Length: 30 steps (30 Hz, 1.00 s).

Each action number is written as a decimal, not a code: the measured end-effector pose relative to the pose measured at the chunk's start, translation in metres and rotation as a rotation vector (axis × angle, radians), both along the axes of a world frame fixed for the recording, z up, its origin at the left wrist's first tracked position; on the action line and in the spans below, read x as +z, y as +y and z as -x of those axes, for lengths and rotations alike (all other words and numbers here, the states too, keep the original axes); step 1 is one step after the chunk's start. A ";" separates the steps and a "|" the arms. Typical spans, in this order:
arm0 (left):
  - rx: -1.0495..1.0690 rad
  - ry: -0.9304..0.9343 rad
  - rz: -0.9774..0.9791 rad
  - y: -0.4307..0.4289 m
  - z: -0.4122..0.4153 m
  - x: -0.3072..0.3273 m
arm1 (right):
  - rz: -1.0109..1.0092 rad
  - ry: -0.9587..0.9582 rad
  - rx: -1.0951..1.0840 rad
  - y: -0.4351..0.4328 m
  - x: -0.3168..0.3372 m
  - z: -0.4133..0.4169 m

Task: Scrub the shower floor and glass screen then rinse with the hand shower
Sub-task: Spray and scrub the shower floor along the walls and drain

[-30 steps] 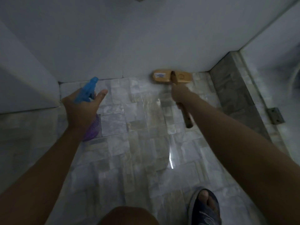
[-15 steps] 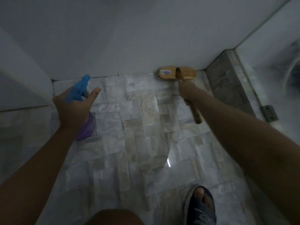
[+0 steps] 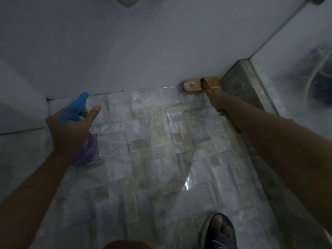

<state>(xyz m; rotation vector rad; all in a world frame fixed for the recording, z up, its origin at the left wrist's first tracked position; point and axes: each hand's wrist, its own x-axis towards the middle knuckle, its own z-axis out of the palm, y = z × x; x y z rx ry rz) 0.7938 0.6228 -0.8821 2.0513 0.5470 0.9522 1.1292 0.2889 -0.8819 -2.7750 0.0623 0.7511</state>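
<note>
I am sliding the scrub brush (image 3: 192, 85), ahead of the fingers of my right hand (image 3: 215, 102), rightward along the wall (image 3: 161, 51); it is reaching the curb (image 3: 240, 90).

Mostly it's just a plain white tiled wall (image 3: 143, 51) filling the whole upper half of the frame, nothing on it. At the top edge, a bit left of centre, there's a rounded grey thing (image 3: 127, 1), cut off, so no idea what it is. Left side has a white slanted ledge (image 3: 18, 114) meeting that wall in the corner. On the right, a grey marbled stone kerb (image 3: 240, 87) runs from the wall down toward the lower right. Far right there's a blurry dark blue shape (image 3: 321, 87), can't make it out. Lower right: a dark blue rubber slipper (image 3: 221, 236), toes showing. Bare knee (image 3: 125, 245) at bottom centre.
</note>
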 end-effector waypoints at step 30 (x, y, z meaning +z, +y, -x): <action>-0.057 0.042 0.170 -0.001 -0.004 0.011 | -0.166 0.041 0.128 0.107 0.033 0.120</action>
